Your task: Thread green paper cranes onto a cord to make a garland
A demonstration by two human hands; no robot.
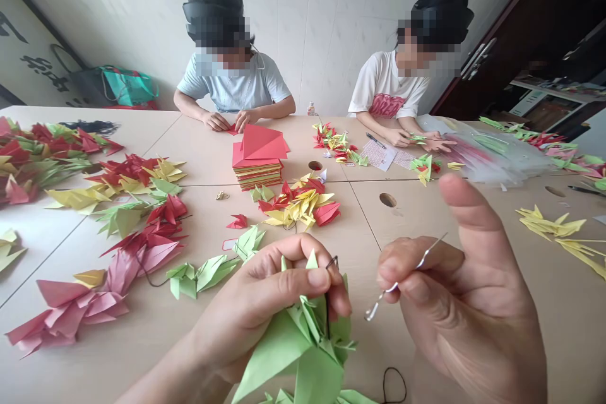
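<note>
My left hand [284, 290] is closed around a bunch of folded green paper cranes [312, 366], pinched from above with the thumb. A black cord [327, 315] loops over its fingertips and runs down among the folds. To the right, my right hand [473, 297] pinches a thin bent metal wire [374, 310] between thumb and fingers, with one finger raised. The wire has a looped lower end and stands apart from the green paper. More green cranes [213, 271] trail on a cord beyond my left wrist.
Strung pink cranes [89, 303] and red and yellow ones [303, 205] lie about the table. A stack of coloured paper [257, 167] stands at the middle. Two people [231, 85] sit across, their hands on paper pieces. Plastic bags [492, 148] lie at the right.
</note>
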